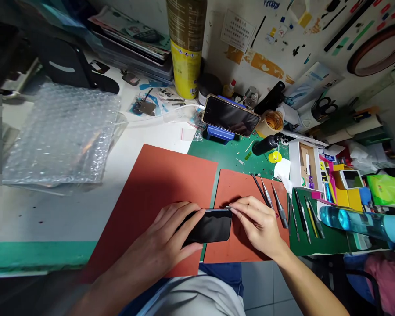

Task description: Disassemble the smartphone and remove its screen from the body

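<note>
The lone camera rides on the person's head there, facing forward and down at the workbench [128, 136]; it's close above the left hand [171, 226] and right hand [258, 221], I'd say, with forearms [306, 276] at seven and five o'clock; the wall [213, 55] stands at one, pale clothing [200, 296] at six

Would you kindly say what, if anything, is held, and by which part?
The left hand holds the phone by its left end; whether the right hand holds anything is unclear.
</note>
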A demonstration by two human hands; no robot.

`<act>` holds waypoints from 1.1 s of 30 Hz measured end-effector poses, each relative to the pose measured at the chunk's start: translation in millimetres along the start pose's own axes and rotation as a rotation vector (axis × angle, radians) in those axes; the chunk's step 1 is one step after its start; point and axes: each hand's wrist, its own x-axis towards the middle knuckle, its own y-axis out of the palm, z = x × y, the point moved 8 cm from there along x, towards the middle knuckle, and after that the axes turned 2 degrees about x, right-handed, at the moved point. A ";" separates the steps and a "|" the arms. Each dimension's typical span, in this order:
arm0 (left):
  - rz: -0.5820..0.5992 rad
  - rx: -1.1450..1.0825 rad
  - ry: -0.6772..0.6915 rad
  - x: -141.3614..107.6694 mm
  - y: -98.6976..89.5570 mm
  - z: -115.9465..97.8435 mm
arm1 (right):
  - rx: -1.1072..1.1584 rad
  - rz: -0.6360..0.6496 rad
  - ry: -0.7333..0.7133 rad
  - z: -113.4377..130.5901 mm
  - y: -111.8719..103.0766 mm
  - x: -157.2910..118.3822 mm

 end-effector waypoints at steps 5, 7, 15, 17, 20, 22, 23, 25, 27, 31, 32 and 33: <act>-0.011 0.041 0.005 -2.8 -0.1 -1.6 | -0.024 0.014 0.053 5.0 -0.3 3.3; -0.022 0.064 0.022 -3.8 -1.3 -3.6 | 0.005 0.048 0.075 6.3 3.1 5.3; -0.077 0.042 0.060 -9.5 -5.2 -8.7 | -0.004 0.221 -0.059 20.0 12.3 8.3; -0.080 0.041 0.055 -9.8 -5.1 -8.1 | -0.027 0.256 -0.075 21.5 12.8 9.4; -0.075 0.045 0.057 -10.2 -4.8 -8.0 | -0.057 0.290 -0.105 23.8 13.6 11.8; -0.076 0.051 0.065 -10.8 -5.4 -9.0 | -0.042 0.295 -0.109 24.0 13.7 12.6; -0.081 0.055 0.069 -11.2 -6.2 -9.6 | -0.016 0.290 -0.095 23.0 13.1 12.6; -0.091 0.067 0.074 -11.7 -8.0 -10.6 | 0.050 0.226 -0.030 18.4 7.2 12.1; -0.096 0.072 0.080 -11.5 -9.4 -11.3 | 0.060 0.096 0.034 13.8 -4.4 10.0; -0.091 0.028 0.068 -9.3 -9.7 -8.8 | -0.083 -0.036 0.031 17.4 -16.9 2.3; -0.089 0.013 0.061 -8.6 -9.4 -7.4 | -0.101 -0.023 0.021 18.8 -15.5 1.2; -0.086 0.004 0.056 -7.9 -8.8 -6.3 | -0.107 -0.006 0.008 19.7 -13.6 0.8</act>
